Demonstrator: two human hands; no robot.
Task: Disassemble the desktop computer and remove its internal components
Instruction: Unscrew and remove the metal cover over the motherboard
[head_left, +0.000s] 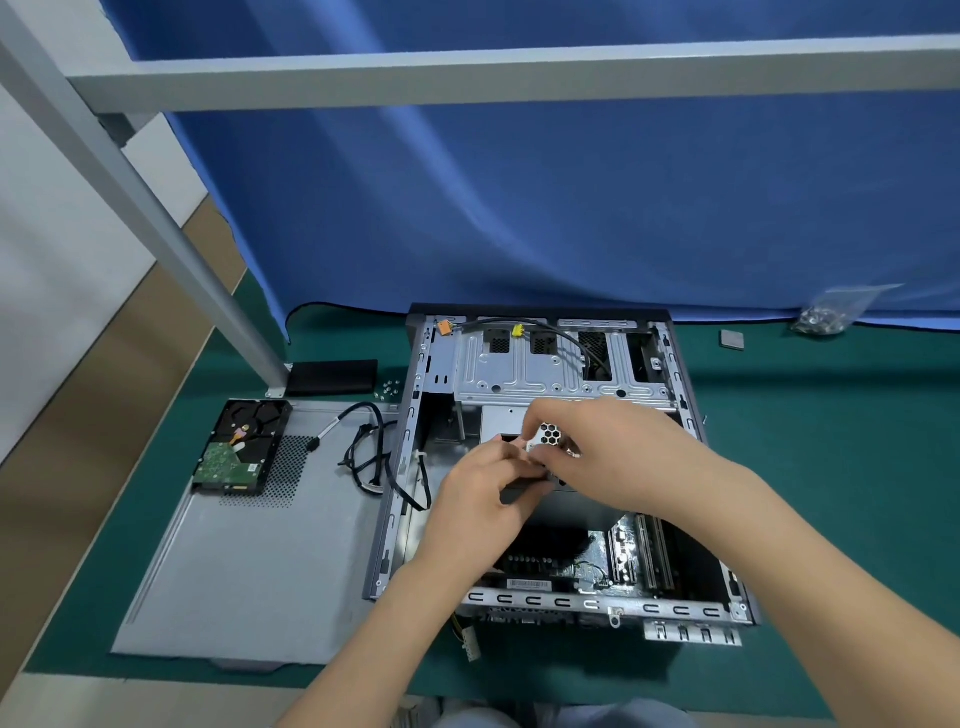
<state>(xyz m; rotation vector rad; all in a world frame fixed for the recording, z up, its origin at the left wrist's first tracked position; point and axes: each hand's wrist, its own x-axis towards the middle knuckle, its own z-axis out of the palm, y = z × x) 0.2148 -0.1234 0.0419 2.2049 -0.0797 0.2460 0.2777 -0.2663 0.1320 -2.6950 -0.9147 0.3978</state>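
The open desktop case (415, 415) lies flat on the green mat, its silver drive cage (524, 374) at the far end and the motherboard (587, 566) at the near end. Over the middle of the case both hands hold a metal box with a honeycomb grille, apparently the power supply (549, 434). My left hand (483, 499) grips its lower left edge. My right hand (608, 457) curls over it from the right and hides most of it.
The removed grey side panel (249, 561) lies left of the case with a hard drive (239, 452) on it, circuit board up. Loose black cables (371, 457) hang over the case's left wall. Several screws (388, 388), a black slab (332, 376), a screw bag (826, 312).
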